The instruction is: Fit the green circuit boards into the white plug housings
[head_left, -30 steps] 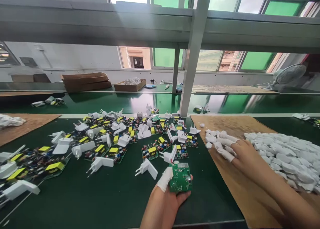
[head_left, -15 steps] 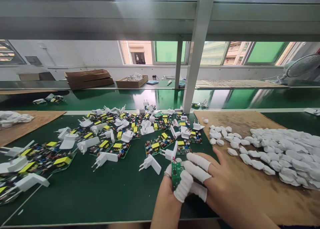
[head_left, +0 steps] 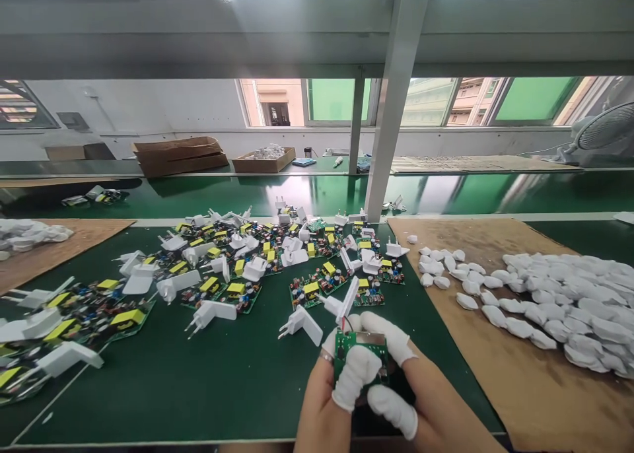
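Note:
Low at the front of the green work surface, both my hands close round one green circuit board (head_left: 360, 341), its solder side facing me. My left hand (head_left: 329, 390) pinches it, a thumb in a white finger cot lying across its face. From the right, my right hand (head_left: 413, 367) grips the board's edge with cotted fingers behind and thumb below. A white plug (head_left: 341, 304) sits just beyond the board, seemingly joined by a thin red wire. Left of it lies another white plug (head_left: 301, 323) on its side. What my fingers touch behind the board is hidden.
Many boards with yellow transformers and white plugs (head_left: 252, 242) spread across the middle and left. A brown cardboard sheet (head_left: 500, 393) on the right bears a heap of white pieces (head_left: 584, 301). A grey post (head_left: 396, 109) rises behind. Further back are a conveyor belt (head_left: 317, 192) and a fan (head_left: 604, 129).
My right hand has drawn down and inward, from spread fingers over the board to a grip on its right side. More of the board's solder side now shows. My left hand keeps its hold.

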The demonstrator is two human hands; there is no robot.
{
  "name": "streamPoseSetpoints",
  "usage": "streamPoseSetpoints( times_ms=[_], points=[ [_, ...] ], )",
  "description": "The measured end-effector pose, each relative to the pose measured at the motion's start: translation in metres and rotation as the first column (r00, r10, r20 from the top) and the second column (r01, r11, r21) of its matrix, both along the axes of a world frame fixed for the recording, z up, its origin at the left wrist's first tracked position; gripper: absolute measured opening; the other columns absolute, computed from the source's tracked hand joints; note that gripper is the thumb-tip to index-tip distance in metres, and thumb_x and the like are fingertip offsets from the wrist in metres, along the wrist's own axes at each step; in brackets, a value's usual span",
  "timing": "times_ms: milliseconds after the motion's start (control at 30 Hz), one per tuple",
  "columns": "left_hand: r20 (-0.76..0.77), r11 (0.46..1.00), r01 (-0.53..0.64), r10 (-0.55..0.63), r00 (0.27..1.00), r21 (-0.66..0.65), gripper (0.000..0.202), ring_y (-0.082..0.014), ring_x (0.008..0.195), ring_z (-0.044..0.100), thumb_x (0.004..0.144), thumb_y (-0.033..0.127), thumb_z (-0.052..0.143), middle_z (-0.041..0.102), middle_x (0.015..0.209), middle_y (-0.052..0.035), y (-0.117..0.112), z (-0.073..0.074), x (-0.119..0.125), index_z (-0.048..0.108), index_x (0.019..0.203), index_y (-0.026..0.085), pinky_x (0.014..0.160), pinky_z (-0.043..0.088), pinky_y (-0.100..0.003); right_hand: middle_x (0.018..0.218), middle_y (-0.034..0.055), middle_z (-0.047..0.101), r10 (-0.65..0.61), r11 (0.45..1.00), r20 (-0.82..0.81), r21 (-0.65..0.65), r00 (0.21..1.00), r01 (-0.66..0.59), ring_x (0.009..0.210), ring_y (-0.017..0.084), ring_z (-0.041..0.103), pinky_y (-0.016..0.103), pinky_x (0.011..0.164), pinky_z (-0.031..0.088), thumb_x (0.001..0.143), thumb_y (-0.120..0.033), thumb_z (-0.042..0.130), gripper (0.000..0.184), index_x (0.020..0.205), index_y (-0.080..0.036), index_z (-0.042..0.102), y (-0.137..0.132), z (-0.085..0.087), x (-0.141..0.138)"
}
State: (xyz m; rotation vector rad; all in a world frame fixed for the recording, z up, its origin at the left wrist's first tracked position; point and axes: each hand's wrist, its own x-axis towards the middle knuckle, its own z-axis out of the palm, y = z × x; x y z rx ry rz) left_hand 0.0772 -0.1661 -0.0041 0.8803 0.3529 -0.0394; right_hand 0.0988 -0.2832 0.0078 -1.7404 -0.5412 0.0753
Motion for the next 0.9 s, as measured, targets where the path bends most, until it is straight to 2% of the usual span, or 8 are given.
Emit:
streamPoseSetpoints(
  times_ms=[100,200,267,333,467,667,800,900],
  points=[
    [-0.015,0.999,0.015,-0.015,1.0,-0.052,0.06,-0.0134,0.054,0.055,0.045,0.046,0.071,0.065,0.068,-0.0061,0.004,-0.003,0.004,0.059,0.094,0.015,0.044,0.04,-0.019,0.096,0.0062,0.054,-0.012,0.997,-0.028,0.078,1.0,0.015,0.09,0.021,0.05,0.038,0.083,0.04,0.089,-0.038,0.048,0.024,0.094,-0.017,0.057,0.01,-0.003,0.008],
    [-0.037,0.999,-0.035,0.034,0.999,-0.013,0.05,-0.014,0.052,0.054,0.043,0.046,0.072,0.063,0.058,-0.0047,0.008,-0.01,0.015,0.063,0.08,0.013,0.046,0.043,-0.021,0.09,0.0068,0.056,0.006,0.99,-0.055,0.141,0.998,0.002,0.085,0.021,0.053,0.038,0.078,0.043,0.091,-0.042,0.042,0.032,0.092,-0.014,0.057,0.019,-0.013,0.011],
    [-0.062,0.998,-0.058,0.059,0.996,0.025,0.043,-0.0187,0.059,0.057,0.042,0.042,0.073,0.063,0.058,-0.0045,0.01,-0.014,0.024,0.064,0.073,0.014,0.052,0.047,-0.026,0.093,0.0065,0.056,0.016,0.982,-0.065,0.191,0.998,-0.003,0.088,0.026,0.051,0.037,0.079,0.043,0.087,-0.049,0.045,0.038,0.096,-0.015,0.058,0.023,-0.02,0.007],
    [-0.075,0.997,-0.065,0.068,0.995,0.04,0.041,-0.0219,0.063,0.058,0.04,0.041,0.074,0.062,0.056,-0.0044,0.011,-0.017,0.03,0.065,0.07,0.016,0.055,0.049,-0.029,0.103,0.0046,0.052,0.022,0.969,-0.067,0.247,0.998,-0.005,0.097,0.028,0.046,0.036,0.084,0.041,0.081,-0.057,0.05,0.047,0.11,-0.02,0.051,0.027,-0.026,0.0],
    [-0.077,0.995,-0.096,0.098,0.992,0.029,0.046,-0.0234,0.068,0.059,0.041,0.049,0.071,0.063,0.06,-0.0051,0.008,-0.011,0.022,0.064,0.073,0.016,0.06,0.05,-0.03,0.114,0.005,0.045,-0.01,0.951,-0.136,0.304,0.991,0.051,0.102,0.024,0.043,0.033,0.089,0.036,0.083,-0.05,0.052,0.049,0.123,-0.026,0.038,0.033,-0.03,-0.007],
    [-0.105,0.977,-0.167,0.154,0.982,-0.129,0.057,-0.0214,0.076,0.059,0.049,0.048,0.069,0.065,0.074,-0.0067,0.003,0.007,0.001,0.058,0.093,0.014,0.066,0.049,-0.028,0.114,0.0075,0.044,-0.053,0.98,-0.138,0.183,0.989,0.078,0.107,0.026,0.037,0.035,0.093,0.03,0.081,-0.043,0.055,0.042,0.116,-0.021,0.049,0.037,-0.025,-0.007],
    [-0.095,0.986,-0.159,0.154,0.983,-0.042,0.052,-0.0223,0.08,0.059,0.051,0.044,0.068,0.066,0.077,-0.0052,0.004,0.002,0.0,0.058,0.094,0.016,0.071,0.049,-0.029,0.106,0.0048,0.051,-0.044,0.942,-0.303,0.305,0.952,0.141,0.105,0.028,0.038,0.035,0.09,0.033,0.071,-0.04,0.067,0.044,0.109,-0.023,0.055,0.036,-0.019,-0.01],
    [-0.035,0.988,-0.146,0.148,0.988,0.046,0.048,-0.0254,0.085,0.058,0.05,0.044,0.069,0.066,0.081,-0.0062,0.003,-0.003,0.001,0.061,0.089,0.017,0.078,0.046,-0.031,0.1,0.0029,0.054,-0.019,0.921,-0.336,0.36,0.942,0.148,0.099,0.027,0.045,0.034,0.084,0.04,0.07,-0.04,0.068,0.04,0.104,-0.024,0.057,0.035,-0.013,-0.008]
  ],
)
